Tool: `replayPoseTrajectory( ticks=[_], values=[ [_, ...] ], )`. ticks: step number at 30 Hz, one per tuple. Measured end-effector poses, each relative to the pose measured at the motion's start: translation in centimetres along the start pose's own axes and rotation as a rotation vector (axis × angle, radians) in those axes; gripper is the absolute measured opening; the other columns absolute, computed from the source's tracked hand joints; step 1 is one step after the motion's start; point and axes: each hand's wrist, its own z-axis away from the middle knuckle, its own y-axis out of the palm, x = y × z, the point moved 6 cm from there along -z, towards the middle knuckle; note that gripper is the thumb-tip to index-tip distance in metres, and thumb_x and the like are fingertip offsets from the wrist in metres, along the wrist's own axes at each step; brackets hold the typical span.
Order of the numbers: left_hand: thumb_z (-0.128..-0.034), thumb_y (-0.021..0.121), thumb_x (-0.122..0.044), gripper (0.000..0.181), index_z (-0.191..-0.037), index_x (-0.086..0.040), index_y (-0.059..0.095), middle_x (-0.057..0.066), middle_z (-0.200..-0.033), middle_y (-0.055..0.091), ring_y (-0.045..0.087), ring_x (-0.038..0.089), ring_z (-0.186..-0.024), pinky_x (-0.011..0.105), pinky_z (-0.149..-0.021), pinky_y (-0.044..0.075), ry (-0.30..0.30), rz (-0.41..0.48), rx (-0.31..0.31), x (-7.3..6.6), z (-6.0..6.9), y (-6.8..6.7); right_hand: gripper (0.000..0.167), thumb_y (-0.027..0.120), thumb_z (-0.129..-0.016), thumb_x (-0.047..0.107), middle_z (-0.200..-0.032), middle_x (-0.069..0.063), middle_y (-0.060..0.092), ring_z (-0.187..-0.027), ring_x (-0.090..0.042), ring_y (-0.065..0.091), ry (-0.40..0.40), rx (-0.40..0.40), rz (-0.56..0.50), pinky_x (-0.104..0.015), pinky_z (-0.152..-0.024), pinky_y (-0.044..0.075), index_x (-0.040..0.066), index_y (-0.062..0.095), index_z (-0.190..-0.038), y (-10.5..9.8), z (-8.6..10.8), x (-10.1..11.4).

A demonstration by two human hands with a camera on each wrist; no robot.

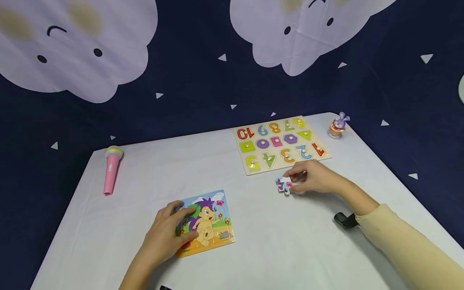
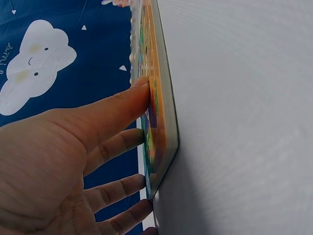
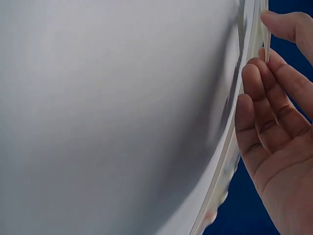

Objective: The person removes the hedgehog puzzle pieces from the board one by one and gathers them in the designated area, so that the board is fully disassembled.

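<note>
A square hedgehog jigsaw puzzle (image 1: 208, 225) lies flat on the white table, left of the middle. My left hand (image 1: 164, 231) rests on its left part with the fingers spread; in the left wrist view the thumb and fingertips touch the board (image 2: 161, 107) from above. Farther right, my right hand (image 1: 313, 177) pinches a small jigsaw piece (image 1: 284, 186) with a purple, white and blue print between thumb and fingers, just above the table or on it; I cannot tell which. The right wrist view shows that piece (image 3: 266, 41) edge-on, its face hidden.
Behind the right hand lies a wooden number and shape board (image 1: 261, 165) with knobbed pieces. A pink toy microphone (image 1: 111, 171) is at the far left. A purple rabbit-like figure (image 1: 338, 125) stands at the back right corner. Dark cloud-patterned cloth (image 1: 195, 80) hangs behind the table.
</note>
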Motion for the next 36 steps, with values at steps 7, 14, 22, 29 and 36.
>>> replayPoseTrajectory(
  ticks=[7,14,22,29,36],
  values=[
    [-0.0876,0.089,-0.042,0.061,-0.144,-0.029,0.069,0.014,-0.163,0.049,0.045,0.048,-0.147,0.076,-0.114,0.043,0.002,0.003,0.000,0.0,0.0,-0.1,0.039,0.096,-0.079,0.018,-0.099,0.004,0.077,-0.091,-0.009,0.071,0.022,-0.031,0.018,-0.024,-0.082,0.062,0.009,0.083,-0.115,-1.7,1.6,-1.9],
    [-0.0880,0.089,-0.042,0.061,-0.144,-0.029,0.069,0.014,-0.162,0.049,0.046,0.048,-0.146,0.076,-0.113,0.044,0.006,0.002,0.000,0.1,0.2,-0.1,0.039,0.097,-0.080,0.021,-0.098,0.006,0.077,-0.090,-0.005,0.068,0.003,-0.044,0.043,-0.022,-0.080,0.059,0.011,0.084,-0.115,-2.2,2.2,-2.8],
    [-0.0881,0.089,-0.040,0.059,-0.143,-0.028,0.070,0.015,-0.162,0.050,0.045,0.049,-0.147,0.076,-0.115,0.042,0.005,0.018,-0.001,0.1,0.1,0.0,0.038,0.096,-0.081,0.019,-0.095,0.007,0.076,-0.086,-0.005,0.065,-0.011,-0.061,0.049,-0.021,-0.075,0.056,0.012,0.084,-0.116,-2.4,2.3,-3.1],
    [-0.0878,0.090,-0.039,0.059,-0.142,-0.027,0.070,0.016,-0.162,0.050,0.045,0.048,-0.147,0.076,-0.116,0.042,0.003,0.028,-0.006,0.2,0.1,0.0,0.038,0.095,-0.081,0.016,-0.092,0.007,0.073,-0.083,-0.004,0.062,-0.005,-0.053,0.070,-0.019,-0.072,0.055,0.010,0.084,-0.116,-2.5,2.2,-3.3],
    [-0.0870,0.090,-0.038,0.059,-0.141,-0.026,0.071,0.016,-0.162,0.050,0.046,0.049,-0.146,0.076,-0.116,0.042,0.004,0.030,-0.005,0.0,0.0,-0.1,0.038,0.095,-0.080,0.013,-0.091,0.005,0.072,-0.081,-0.004,0.060,0.017,-0.042,0.081,-0.018,-0.070,0.053,0.010,0.084,-0.117,-2.4,2.0,-3.4]
  ],
)
